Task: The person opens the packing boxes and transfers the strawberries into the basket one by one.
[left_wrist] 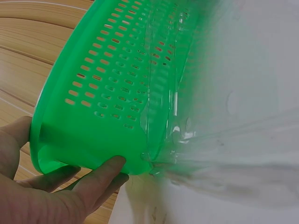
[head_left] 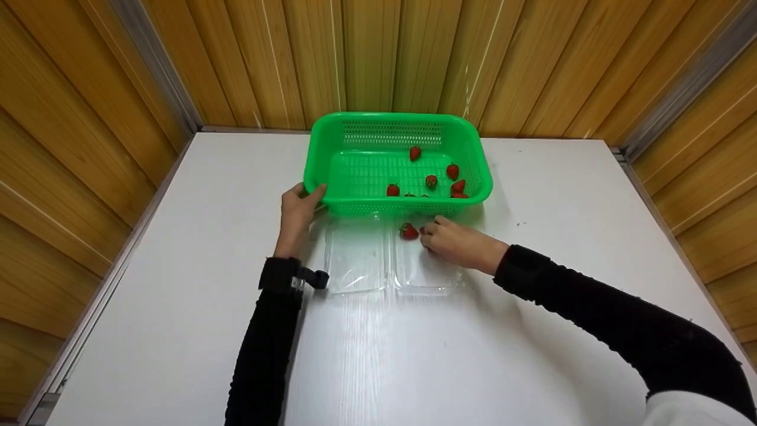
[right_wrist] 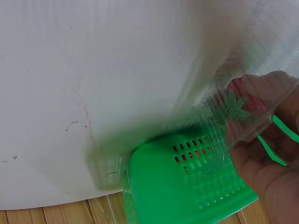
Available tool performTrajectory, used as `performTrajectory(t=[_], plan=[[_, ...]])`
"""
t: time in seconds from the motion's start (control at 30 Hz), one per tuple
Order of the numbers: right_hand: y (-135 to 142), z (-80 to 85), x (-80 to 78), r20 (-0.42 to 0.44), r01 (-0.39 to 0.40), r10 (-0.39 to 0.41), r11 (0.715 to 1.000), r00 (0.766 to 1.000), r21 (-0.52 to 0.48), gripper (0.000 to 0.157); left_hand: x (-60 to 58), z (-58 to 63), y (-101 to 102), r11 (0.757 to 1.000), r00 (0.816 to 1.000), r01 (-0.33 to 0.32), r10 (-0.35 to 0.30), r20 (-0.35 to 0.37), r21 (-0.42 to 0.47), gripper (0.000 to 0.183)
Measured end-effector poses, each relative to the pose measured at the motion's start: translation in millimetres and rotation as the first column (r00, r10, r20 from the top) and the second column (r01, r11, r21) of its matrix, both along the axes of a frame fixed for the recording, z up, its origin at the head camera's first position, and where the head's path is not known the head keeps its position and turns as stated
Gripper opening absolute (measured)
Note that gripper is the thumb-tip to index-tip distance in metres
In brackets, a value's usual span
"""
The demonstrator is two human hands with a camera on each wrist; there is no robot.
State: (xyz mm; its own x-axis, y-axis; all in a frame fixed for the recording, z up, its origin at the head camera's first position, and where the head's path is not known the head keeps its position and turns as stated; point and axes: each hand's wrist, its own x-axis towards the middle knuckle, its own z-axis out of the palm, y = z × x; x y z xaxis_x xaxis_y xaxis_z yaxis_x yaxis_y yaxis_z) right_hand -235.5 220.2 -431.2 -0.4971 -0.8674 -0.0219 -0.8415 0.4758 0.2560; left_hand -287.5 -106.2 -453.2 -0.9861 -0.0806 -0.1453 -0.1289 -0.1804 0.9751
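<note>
My left hand [head_left: 297,214] grips the near left corner of a green plastic basket [head_left: 384,202], its thumb over the rim and its fingers against the outer wall in the left wrist view. In front of the basket lies an opened clear plastic clamshell box [head_left: 358,254] with two halves side by side. One strawberry [head_left: 408,231] rests in the right half. Just right of it, my right hand [head_left: 458,241] pinches another strawberry [right_wrist: 250,95], low in that half and mostly covered by the fingers in the head view. Its green leaves show through the clear wall in the right wrist view.
Several strawberries [head_left: 431,181] lie in the basket, mostly toward its right side. The white table [head_left: 532,355] meets wood-look panel walls [head_left: 372,53] at the back and both sides. The basket stands near the back edge.
</note>
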Motion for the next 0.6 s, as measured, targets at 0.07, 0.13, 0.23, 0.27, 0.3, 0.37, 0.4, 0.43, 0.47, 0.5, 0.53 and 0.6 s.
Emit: performTrajectory(t=[0.07,0.13,0.23,0.27,0.3,0.37,0.4,0.43,0.47,0.5,0.53,0.6], plan=[[-1,1.5,0.8,0.018,-0.008,0.009,0.999,1.000,-0.031,0.007,-2.3,-5.2,0,1.000,1.000,-0.007,0.007,-0.016,-0.001,0.047],[-2,3.2,1.9,0.039,-0.011,0.013,0.999,0.999,-0.050,0.007,-1.7,-5.9,0,1.000,1.000,-0.008,0.007,-0.025,-0.010,0.044],[-5,8.6,4.6,0.082,0.004,0.001,0.998,0.997,-0.060,0.012,-0.9,-6.7,-1,1.000,1.000,-0.006,0.006,-0.028,-0.019,0.043],[-5,10.7,5.2,0.103,0.018,-0.011,0.998,0.995,-0.063,0.014,-0.8,-6.9,-1,1.000,1.000,-0.005,0.004,-0.027,-0.023,0.043],[-6,13.2,5.7,0.123,0.033,-0.025,0.997,0.992,-0.065,0.016,-0.7,-7.0,-1,1.000,1.000,-0.005,0.004,-0.027,-0.025,0.043],[-7,19.0,6.3,0.166,0.072,-0.058,0.994,0.984,-0.079,0.021,-0.9,-6.8,-1,1.000,1.000,-0.005,0.005,-0.027,-0.023,0.043],[-8,22.1,6.4,0.187,0.092,-0.074,0.992,0.980,-0.088,0.023,-1.0,-6.7,-1,1.000,1.000,-0.005,0.004,-0.028,-0.020,0.043],[-8,25.3,6.3,0.211,0.113,-0.089,0.988,0.973,-0.102,0.022,-1.1,-6.5,-1,1.000,1.000,-0.002,0.001,-0.028,-0.022,0.044],[-8,28.9,6.2,0.229,0.128,-0.099,0.985,0.968,-0.119,0.023,-1.2,-6.3,-1,1.000,1.000,0.001,-0.001,-0.028,-0.021,0.044],[-8,32.4,5.9,0.245,0.139,-0.102,0.981,0.964,-0.137,0.022,-1.4,-6.1,-1,1.000,1.000,0.002,-0.002,-0.028,-0.021,0.044],[-8,35.7,5.3,0.262,0.148,-0.103,0.976,0.960,-0.159,0.020,-1.5,-6.0,-1,1.000,1.000,0.003,-0.004,-0.027,-0.023,0.044],[-7,42.0,3.8,0.299,0.166,-0.100,0.965,0.949,-0.205,0.017,-1.6,-5.6,-1,1.000,1.000,0.006,-0.007,-0.024,-0.030,0.045]])
